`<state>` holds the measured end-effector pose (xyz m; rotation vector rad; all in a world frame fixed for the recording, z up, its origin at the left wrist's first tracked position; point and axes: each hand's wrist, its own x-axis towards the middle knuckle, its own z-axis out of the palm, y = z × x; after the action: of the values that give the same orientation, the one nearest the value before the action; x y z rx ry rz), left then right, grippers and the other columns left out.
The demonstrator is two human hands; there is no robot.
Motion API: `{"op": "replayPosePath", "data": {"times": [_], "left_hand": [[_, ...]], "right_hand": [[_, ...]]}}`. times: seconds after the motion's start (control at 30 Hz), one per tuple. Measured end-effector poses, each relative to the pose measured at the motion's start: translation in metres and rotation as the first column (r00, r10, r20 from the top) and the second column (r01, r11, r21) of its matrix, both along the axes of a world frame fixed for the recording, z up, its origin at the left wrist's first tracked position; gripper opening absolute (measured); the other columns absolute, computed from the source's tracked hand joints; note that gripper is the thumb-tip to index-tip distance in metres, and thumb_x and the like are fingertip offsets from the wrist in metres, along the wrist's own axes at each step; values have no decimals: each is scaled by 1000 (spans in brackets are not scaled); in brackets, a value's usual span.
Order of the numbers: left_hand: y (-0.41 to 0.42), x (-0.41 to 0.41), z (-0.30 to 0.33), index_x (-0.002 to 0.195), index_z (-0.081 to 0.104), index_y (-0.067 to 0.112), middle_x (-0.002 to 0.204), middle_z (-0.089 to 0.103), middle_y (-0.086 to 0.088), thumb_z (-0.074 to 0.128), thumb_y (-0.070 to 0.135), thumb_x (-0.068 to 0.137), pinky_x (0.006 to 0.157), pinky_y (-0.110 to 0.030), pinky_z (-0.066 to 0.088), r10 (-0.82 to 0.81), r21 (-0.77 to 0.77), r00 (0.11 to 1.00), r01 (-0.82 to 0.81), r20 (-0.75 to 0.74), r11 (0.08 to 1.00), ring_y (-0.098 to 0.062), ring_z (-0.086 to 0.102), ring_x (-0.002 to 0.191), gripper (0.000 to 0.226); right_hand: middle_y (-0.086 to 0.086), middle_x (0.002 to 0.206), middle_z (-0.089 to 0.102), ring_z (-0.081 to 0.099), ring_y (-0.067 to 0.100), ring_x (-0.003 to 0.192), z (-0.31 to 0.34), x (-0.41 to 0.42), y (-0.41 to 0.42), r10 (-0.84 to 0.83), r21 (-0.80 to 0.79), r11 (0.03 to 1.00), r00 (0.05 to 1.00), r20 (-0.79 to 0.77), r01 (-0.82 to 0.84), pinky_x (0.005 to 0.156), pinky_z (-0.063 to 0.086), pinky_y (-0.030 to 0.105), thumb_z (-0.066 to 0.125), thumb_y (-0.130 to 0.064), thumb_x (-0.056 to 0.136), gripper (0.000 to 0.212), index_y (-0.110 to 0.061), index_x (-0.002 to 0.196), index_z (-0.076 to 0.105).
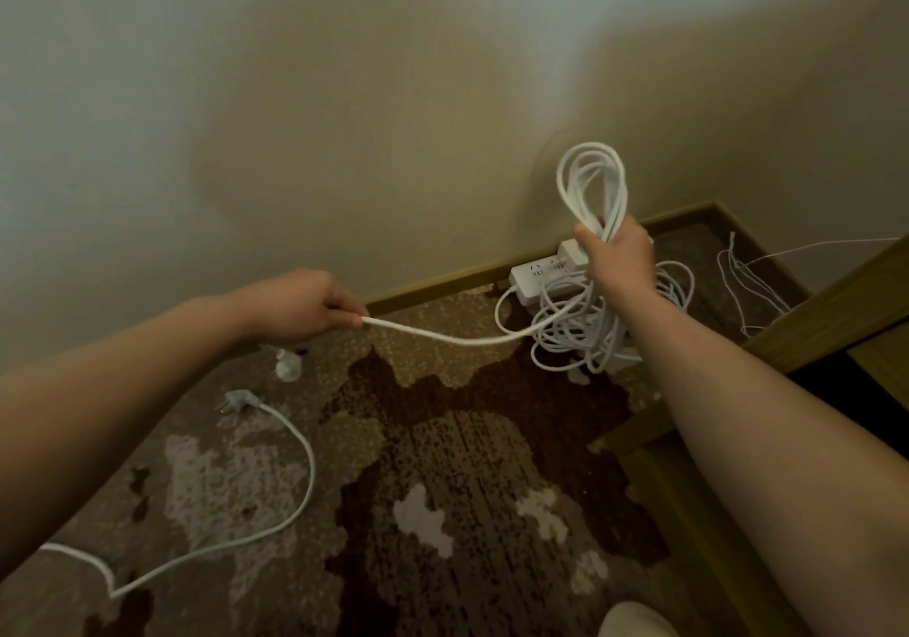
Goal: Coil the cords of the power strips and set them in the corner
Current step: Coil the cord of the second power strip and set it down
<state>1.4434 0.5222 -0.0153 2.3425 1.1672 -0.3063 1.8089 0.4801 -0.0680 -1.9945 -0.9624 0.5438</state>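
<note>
While gripping looped white round cord point(592, 188) in right hand point(621, 257), pinching its slack length in left hand point(295, 306) above white plastic power strips point(533, 274) by the corner.

The right hand point(617, 262) covers the middle of the strip point(536, 274) behind it. The left hand's point(295, 306) fingers point(351, 316) curl out of sight. The floor cord point(275, 528) leaves at the left edge. A small white thing point(287, 368) is blurred.
</note>
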Motion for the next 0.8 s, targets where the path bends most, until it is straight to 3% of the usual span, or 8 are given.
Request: {"op": "replayPosePath", "data": {"times": [0.1,0.17,0.27,0.47,0.53,0.63,0.7,0.8], "left_hand": [[-12,46,9,103,71,31,97,71,10,58,38,91,75,-27,47,-148,95,989,144,29,985,-10,61,85,20],[-16,75,10,98,70,29,95,70,7,55,38,92,74,-30,48,-172,134,983,161,69,978,-14,61,85,19],[-22,111,6,94,66,22,90,68,0,50,37,94,73,-36,49,-139,189,981,113,134,976,-20,60,83,22],[-41,166,-8,96,64,29,87,67,-1,51,39,91,62,-31,40,-67,261,956,-11,287,965,-22,59,79,17],[-44,177,-15,86,61,31,84,67,2,54,42,89,61,-30,38,-30,263,946,-60,324,963,-22,61,81,13],[-43,184,-25,97,63,25,88,69,0,57,49,85,63,-31,45,14,314,947,-120,320,942,-22,63,85,28],[-40,183,-27,105,64,26,86,70,2,61,53,81,62,-31,47,20,342,944,-139,330,929,-20,64,84,36],[-38,177,-24,79,67,37,63,58,13,69,54,72,49,-25,34,74,314,921,-204,383,927,-13,58,67,18]], "right_hand": [[0,75,65,61,9,52,3,-8,-1,277,-34,958,950,-147,-285,48,49,24,68,-32,91,15,-20,97,61],[-3,62,60,57,12,47,5,-14,0,440,-57,886,874,-206,-460,49,49,28,70,-30,91,15,-19,85,60],[-3,56,59,57,16,48,7,-18,-2,544,-88,812,803,-242,-577,52,51,29,70,-28,91,23,-16,76,58],[3,53,61,56,14,45,4,-21,-7,506,-45,828,779,-369,-559,47,47,25,70,-14,86,25,-16,62,64],[3,51,59,57,15,46,2,-23,-7,495,-73,821,769,-404,-566,48,46,27,67,-12,79,27,-19,53,64],[12,62,62,60,25,57,0,-24,-7,446,-43,837,726,-523,-545,54,50,33,67,-18,84,16,-13,69,70],[13,64,63,61,25,56,-2,-23,-6,417,-23,851,703,-575,-524,54,51,33,69,-24,87,20,-11,72,72],[17,69,65,62,26,55,-3,-23,-6,406,-27,842,665,-627,-540,53,54,33,70,-29,88,23,-9,79,75]]}}
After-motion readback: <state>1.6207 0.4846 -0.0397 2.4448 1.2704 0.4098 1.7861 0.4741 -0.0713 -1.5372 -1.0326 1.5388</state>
